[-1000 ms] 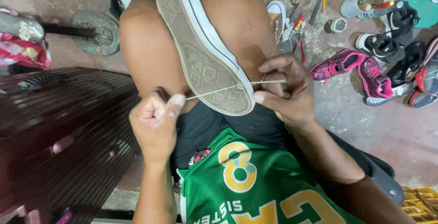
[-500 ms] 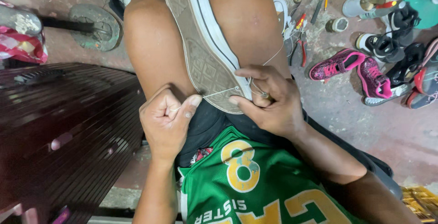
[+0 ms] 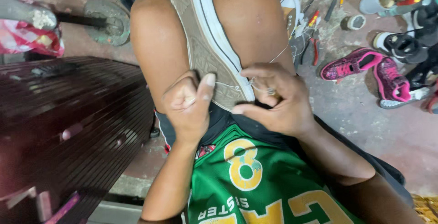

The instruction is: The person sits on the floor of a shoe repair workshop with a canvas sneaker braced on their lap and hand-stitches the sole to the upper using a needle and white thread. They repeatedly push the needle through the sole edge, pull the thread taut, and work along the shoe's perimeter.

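A white canvas sneaker with a worn grey sole is clamped sole-up between my knees. My left hand is closed in a fist against the heel end of the sole, thumb up, pinching a thin white thread. My right hand grips the shoe's white side wall at the heel and holds the other end of that thread, which runs across the sole between both hands. A loose strand of the thread rises from my right hand toward the floor tools. I cannot see a needle.
A dark ribbed wooden bench stands at the left. On the concrete floor to the right lie pink sneakers, black and white shoes, red-handled pliers and small tools. A metal shoe stand and a pink bag sit at upper left.
Both hands have drawn together at the heel of the sole. The thread between them has shortened. The shoe has turned so its white side wall shows more.
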`<act>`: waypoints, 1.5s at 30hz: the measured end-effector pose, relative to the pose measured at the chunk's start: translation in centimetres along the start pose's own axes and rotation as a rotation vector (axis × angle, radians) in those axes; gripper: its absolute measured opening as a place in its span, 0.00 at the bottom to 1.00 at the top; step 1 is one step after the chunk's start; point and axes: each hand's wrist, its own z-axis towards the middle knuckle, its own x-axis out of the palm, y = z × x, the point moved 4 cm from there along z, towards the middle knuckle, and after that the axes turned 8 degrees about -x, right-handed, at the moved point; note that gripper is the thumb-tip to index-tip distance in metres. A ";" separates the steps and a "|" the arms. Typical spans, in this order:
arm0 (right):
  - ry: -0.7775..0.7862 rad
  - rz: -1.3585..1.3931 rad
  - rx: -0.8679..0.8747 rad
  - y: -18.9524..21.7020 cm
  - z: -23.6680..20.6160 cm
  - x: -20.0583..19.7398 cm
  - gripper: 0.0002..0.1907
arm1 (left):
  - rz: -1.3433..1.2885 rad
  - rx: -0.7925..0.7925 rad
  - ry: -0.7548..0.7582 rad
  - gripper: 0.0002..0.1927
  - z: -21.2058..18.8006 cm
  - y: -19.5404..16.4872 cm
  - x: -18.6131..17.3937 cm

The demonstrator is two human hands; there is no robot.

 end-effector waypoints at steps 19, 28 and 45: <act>-0.273 1.259 -0.157 -7.8 -5.1 -5.1 0.02 | 0.259 0.194 -0.066 0.26 -0.5 0.6 3.6; -0.175 0.423 0.040 -3.0 -3.4 -3.4 0.37 | 0.162 0.126 -0.023 0.27 -0.6 -0.5 1.0; -0.027 -0.176 0.031 -0.1 0.3 2.3 0.27 | 0.112 -0.135 -0.376 0.27 -0.2 8.5 -17.0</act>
